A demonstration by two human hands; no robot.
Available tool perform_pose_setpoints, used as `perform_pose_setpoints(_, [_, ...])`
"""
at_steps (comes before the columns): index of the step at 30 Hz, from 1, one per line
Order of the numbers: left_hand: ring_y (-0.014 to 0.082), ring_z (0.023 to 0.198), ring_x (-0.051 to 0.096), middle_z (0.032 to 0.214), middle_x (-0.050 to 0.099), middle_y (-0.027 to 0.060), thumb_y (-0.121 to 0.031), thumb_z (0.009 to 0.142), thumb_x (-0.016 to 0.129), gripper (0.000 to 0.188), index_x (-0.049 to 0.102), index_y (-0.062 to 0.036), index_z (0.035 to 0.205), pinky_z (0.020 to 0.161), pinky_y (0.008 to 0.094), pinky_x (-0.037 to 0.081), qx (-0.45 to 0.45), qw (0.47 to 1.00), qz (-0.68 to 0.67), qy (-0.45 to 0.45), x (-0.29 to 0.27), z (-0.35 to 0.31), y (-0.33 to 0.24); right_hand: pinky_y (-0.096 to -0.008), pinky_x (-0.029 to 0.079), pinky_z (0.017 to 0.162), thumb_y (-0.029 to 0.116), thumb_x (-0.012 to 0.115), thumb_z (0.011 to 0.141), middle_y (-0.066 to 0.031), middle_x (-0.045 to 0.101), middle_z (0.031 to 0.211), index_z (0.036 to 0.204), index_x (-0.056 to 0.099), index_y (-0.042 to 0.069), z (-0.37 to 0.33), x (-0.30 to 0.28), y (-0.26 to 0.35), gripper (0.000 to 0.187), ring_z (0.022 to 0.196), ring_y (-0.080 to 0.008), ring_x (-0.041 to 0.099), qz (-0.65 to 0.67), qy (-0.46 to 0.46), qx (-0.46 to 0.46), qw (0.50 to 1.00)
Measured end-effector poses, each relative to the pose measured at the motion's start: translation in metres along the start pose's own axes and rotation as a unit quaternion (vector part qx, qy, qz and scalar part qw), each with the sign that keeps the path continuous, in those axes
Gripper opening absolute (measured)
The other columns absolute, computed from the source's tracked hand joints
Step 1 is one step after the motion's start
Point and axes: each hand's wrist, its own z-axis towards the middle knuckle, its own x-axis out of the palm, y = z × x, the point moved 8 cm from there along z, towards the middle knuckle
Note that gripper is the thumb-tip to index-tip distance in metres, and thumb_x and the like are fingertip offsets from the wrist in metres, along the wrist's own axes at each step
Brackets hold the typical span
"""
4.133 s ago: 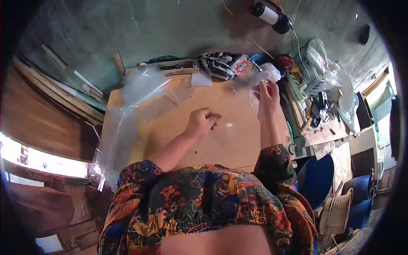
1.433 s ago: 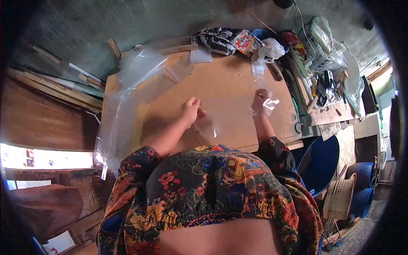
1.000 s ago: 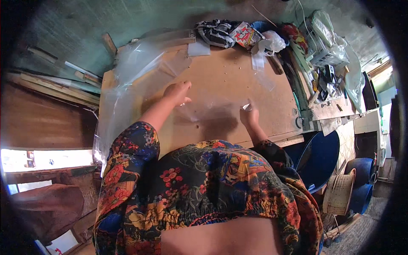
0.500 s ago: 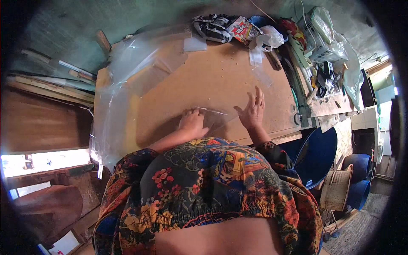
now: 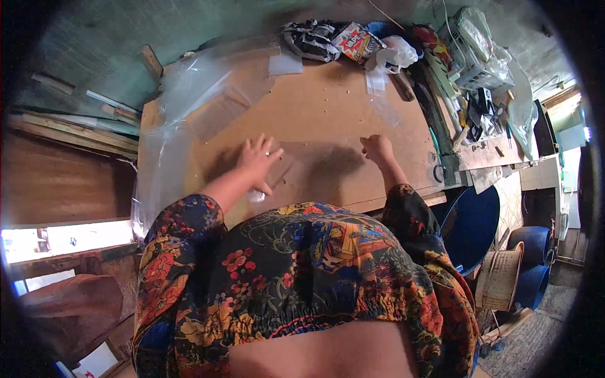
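My left hand (image 5: 257,162) is over the tan board tabletop (image 5: 302,113) at left of centre, fingers spread, with a ring on one finger. Beneath and beside it lies what looks like a thin clear plastic sheet (image 5: 287,173), its edges hard to make out. A small shiny bit of clear plastic (image 5: 256,196) shows by the thumb. To the right, my right hand (image 5: 379,151) hovers with fingers curled together; whatever they may pinch cannot be made out. Larger sheets of clear plastic (image 5: 195,82) cover the board's left and far-left side.
At the far edge are a black-and-white striped bag (image 5: 312,41), a colourful box (image 5: 357,43) and a white plastic bag (image 5: 398,53). Dark-handled scissors (image 5: 439,172) lie at the right edge. A crate (image 5: 482,69) stands back right, a blue drum (image 5: 471,217) below right.
My left hand has moved left and away from me, its fingers opening out. My right hand has gone from spread fingers to curled ones, staying at about the same place.
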Motion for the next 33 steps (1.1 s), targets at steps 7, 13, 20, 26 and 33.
perform_pose_setpoints(7, [0.0277,0.129,0.016,0.138,0.023,0.0098,-0.036,0.070,0.061,0.064,0.037,-0.0194,0.127,0.102,0.0510,0.013,-0.097,0.979,0.148,-0.099,-0.011,0.002,0.042,-0.0395,0.043,0.076,0.028,0.059,0.073,-0.0135,0.057,0.094,0.086,0.058,0.007,-0.029,-0.011,0.012,0.025,0.093,-0.0310,0.053,-0.177,-0.198,-0.084,0.960])
perform_pose_setpoints(13, [0.0233,0.114,0.037,0.125,0.040,0.0068,-0.016,0.075,0.049,0.029,0.055,-0.0158,0.103,0.093,0.0436,0.028,-0.120,0.942,0.125,-0.288,0.003,-0.019,0.025,-0.0407,0.036,0.088,0.021,0.060,0.071,-0.0086,0.051,0.106,0.099,0.053,0.012,-0.088,0.047,0.062,0.030,0.108,-0.0277,0.043,-0.275,-0.085,-0.443,0.849])
perform_pose_setpoints(20, [0.0232,0.102,0.044,0.108,0.049,0.0059,-0.014,0.071,0.052,0.022,0.060,-0.0118,0.092,0.084,0.0417,0.036,-0.188,0.922,0.005,-0.338,0.038,-0.060,0.064,-0.0391,0.041,0.084,0.019,0.052,0.076,-0.0102,0.052,0.104,0.086,0.059,0.010,-0.061,0.061,0.053,0.015,0.106,-0.0275,0.045,-0.247,-0.020,-0.422,0.872])
perform_pose_setpoints(26, [0.0271,0.104,0.044,0.113,0.047,0.0091,-0.014,0.076,0.048,0.024,0.060,-0.0089,0.097,0.086,0.0469,0.035,-0.261,0.909,-0.059,-0.320,0.018,-0.052,0.060,-0.0348,0.047,0.069,0.017,0.050,0.076,-0.0122,0.058,0.086,0.082,0.060,0.007,-0.022,0.065,0.055,0.015,0.082,-0.0280,0.056,-0.223,0.095,-0.323,0.915])
perform_pose_setpoints(33, [0.0336,0.127,0.018,0.136,0.023,0.0160,-0.033,0.080,0.048,0.054,0.038,-0.0059,0.125,0.098,0.0531,0.019,-0.230,0.914,-0.216,-0.254,0.010,-0.003,-0.049,-0.0366,0.045,0.063,0.016,0.046,0.076,-0.0165,0.058,0.068,0.078,0.058,0.001,0.109,0.052,0.005,0.019,0.071,-0.0324,0.058,-0.038,0.255,-0.151,0.954])
